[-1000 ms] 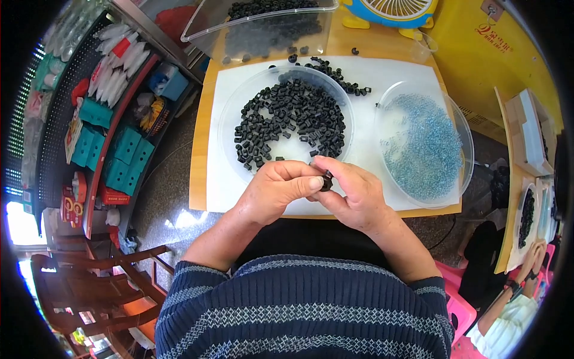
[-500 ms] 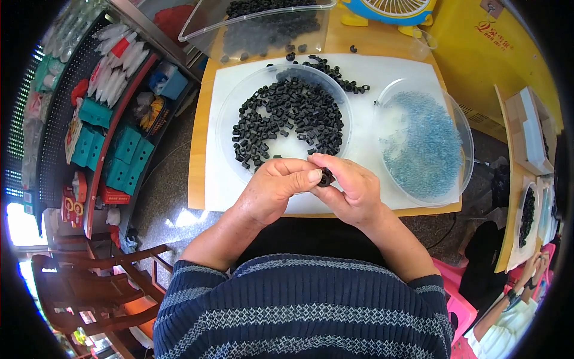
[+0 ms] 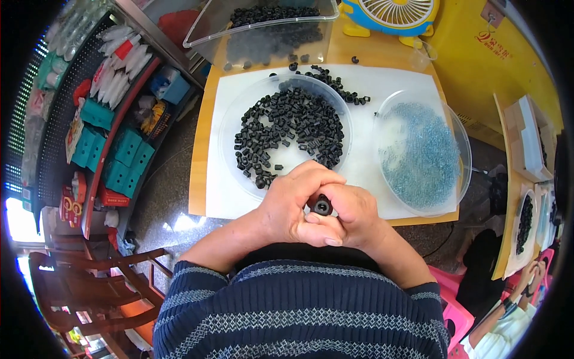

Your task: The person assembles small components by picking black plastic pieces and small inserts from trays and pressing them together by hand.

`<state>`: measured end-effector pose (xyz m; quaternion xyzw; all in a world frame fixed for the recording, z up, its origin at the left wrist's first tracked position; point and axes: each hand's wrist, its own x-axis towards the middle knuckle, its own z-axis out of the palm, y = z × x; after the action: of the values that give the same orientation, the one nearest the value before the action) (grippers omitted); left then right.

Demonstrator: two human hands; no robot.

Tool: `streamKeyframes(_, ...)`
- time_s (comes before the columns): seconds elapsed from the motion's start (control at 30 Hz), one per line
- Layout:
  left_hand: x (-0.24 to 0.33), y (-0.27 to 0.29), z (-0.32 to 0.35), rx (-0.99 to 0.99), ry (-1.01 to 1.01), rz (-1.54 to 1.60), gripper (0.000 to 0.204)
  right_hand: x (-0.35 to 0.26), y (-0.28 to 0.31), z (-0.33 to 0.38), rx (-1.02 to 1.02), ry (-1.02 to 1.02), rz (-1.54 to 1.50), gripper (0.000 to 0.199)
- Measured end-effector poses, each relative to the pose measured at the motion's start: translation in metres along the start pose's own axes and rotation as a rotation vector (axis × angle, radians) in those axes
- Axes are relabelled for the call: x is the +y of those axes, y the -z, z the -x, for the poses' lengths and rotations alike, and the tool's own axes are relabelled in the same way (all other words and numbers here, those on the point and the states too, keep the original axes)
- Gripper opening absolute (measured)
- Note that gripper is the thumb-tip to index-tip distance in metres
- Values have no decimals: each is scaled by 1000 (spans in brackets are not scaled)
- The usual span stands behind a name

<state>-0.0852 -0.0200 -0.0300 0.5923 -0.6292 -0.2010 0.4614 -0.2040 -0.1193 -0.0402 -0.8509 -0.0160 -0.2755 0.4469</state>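
Both of my hands are closed together around one small black ring-shaped part (image 3: 323, 206), its round hole facing up. My left hand (image 3: 294, 200) wraps it from one side, fingers curled. From the other side my right hand (image 3: 357, 214) presses in with its thumb bent over. How the grip is shared between them is partly hidden. Just beyond my hands, a round clear tray (image 3: 226, 128) holds many similar small black parts (image 3: 320, 128). To the right, another round clear tray (image 3: 468, 179) holds tiny pale-blue transparent pieces (image 3: 421, 155).
A clear bin (image 3: 206, 39) of black parts stands at the back, with loose parts (image 3: 335, 84) before it. A blue-yellow fan (image 3: 394, 15) sits behind. Shelves (image 3: 101, 149) and a wooden chair (image 3: 78, 287) are left. At far right, another person's hands (image 3: 532, 276) are near a second table (image 3: 508, 251).
My hands have come closer to my body and closed more tightly around the black part. Its round opening now shows more plainly. The view has shifted slightly.
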Motion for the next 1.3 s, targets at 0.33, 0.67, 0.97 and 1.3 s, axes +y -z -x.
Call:
streamKeyframes(0.33,5,-11,0,260,2,-1,56,-3,-3,-4,114,-26,-137,23)
streamKeyframes(0.67,13,-18,2,477,407,579,32,14,4,-6,176,50,23,30)
streamKeyframes(0.97,14,-1,3,198,581,806,18,22,2,-4,181,156,169,49)
streamKeyframes(1.3,6,-1,9,191,450,299,12,21,6,-8,42,97,259,38)
